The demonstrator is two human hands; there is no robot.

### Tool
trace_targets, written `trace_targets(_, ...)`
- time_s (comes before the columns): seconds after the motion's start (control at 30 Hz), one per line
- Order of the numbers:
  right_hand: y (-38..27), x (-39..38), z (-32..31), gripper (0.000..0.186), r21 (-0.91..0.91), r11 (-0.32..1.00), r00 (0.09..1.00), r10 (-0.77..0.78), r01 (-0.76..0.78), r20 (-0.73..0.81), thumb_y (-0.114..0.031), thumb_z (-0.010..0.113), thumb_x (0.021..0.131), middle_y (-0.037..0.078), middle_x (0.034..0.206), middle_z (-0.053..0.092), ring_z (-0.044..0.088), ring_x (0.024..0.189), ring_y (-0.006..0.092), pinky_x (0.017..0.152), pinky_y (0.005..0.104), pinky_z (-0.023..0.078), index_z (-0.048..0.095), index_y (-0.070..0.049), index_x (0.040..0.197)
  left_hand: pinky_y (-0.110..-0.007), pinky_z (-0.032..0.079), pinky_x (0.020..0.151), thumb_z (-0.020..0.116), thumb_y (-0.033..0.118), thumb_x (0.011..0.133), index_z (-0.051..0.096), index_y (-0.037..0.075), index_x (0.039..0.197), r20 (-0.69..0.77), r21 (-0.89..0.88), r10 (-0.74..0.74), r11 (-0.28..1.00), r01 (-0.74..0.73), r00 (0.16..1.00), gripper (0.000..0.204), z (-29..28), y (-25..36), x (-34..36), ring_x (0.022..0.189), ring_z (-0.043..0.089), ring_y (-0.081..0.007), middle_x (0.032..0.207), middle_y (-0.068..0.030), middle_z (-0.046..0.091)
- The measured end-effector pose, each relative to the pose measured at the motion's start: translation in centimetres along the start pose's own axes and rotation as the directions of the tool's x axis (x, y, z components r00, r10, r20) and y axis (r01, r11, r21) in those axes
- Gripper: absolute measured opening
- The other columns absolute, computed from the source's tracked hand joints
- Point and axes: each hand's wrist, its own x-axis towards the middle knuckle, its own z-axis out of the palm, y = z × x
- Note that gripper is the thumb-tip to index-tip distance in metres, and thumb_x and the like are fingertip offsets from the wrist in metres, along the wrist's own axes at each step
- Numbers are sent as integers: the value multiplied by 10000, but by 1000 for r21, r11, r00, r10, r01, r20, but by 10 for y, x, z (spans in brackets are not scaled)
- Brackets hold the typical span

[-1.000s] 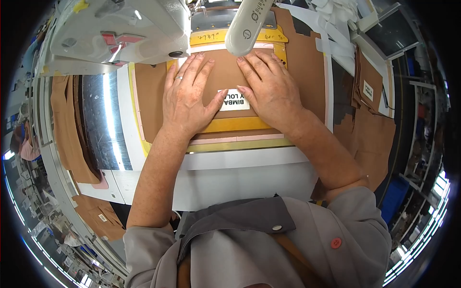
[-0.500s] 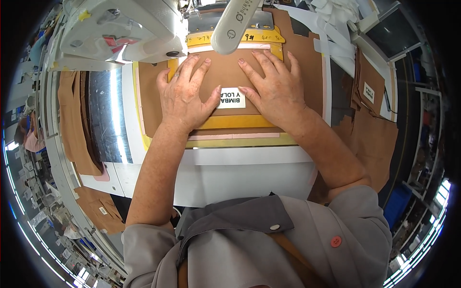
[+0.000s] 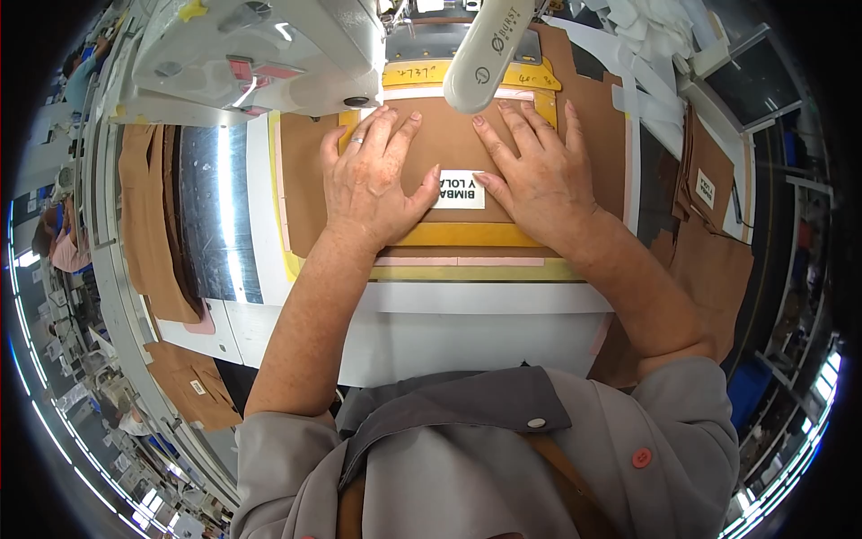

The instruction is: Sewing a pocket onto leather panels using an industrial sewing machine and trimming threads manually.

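Note:
Spread out before me is a brown fabric piece point(image 3: 440, 144), bordered by a yellow template frame point(image 3: 476, 235). A white printed label point(image 3: 461, 190) sits on it between my thumbs, which reach its side edges. My left hand point(image 3: 373, 180) lies flat on the left part of the fabric, fingers apart and pointing away from me, a ring on one finger. On the right part my right hand point(image 3: 543, 171) rests the same way, fingers spread. Neither hand grips anything. The fabric under both palms is hidden.
A white machine head point(image 3: 269, 63) overhangs the far left. Beyond the fingertips hangs a rounded pale bar point(image 3: 485, 63). Brown fabric pieces point(image 3: 148, 216) lie at the left, with labelled brown pieces point(image 3: 705, 171) at the right. A dark screen point(image 3: 752, 81) stands far right.
The whole view has shifted, so the scene sits a little farther right. Both hands keep their places on the fabric, and the label has not visibly moved against it.

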Motion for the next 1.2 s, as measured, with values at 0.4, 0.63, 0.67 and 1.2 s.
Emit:
trace_targets(0.4, -1, 1, -2, 585, -2, 1000, 1000, -20, 20, 25, -487, 692, 936, 180, 1390, 636, 555, 1341, 366, 1215, 598, 278, 652, -140, 1405, -463, 344, 1086, 732, 366, 850, 653, 78, 1359, -25, 5, 70, 998, -70, 997, 590, 0, -2, 1, 1325, 582, -255, 1386, -150, 618)
trace_targets(0.63, 0, -1, 0, 578, 53, 999, 1000, -11, 11, 1, -473, 697, 935, 181, 1397, 631, 550, 1348, 373, 1222, 590, 270, 652, -137, 1402, -416, 343, 1078, 706, 458, 885, 637, 63, 1388, 76, 86, 100, 991, -107, 992, 644, -8, -4, 5, 1298, 590, -244, 1410, -139, 605)
trace_targets(0.67, 0, -1, 0, 577, 59, 998, 1000, -11, 11, -1, -473, 697, 935, 181, 1397, 631, 548, 1350, 373, 1222, 591, 270, 653, -138, 1402, -416, 343, 1078, 706, 458, 885, 637, 63, 1388, 77, 84, 102, 991, -108, 992, 644, -8, -5, 5, 1298, 590, -244, 1410, -139, 605)
trace_targets(1.2, -3, 2, -4, 589, 48, 999, 1000, -12, 11, 11, -463, 719, 907, 181, 1382, 638, 561, 1329, 365, 1205, 594, 294, 662, -136, 1394, -402, 371, 1087, 712, 453, 921, 632, -19, 1355, 10, 89, 169, 982, -169, 986, 646, -7, -17, 2, 1308, 572, -229, 1356, -139, 638)
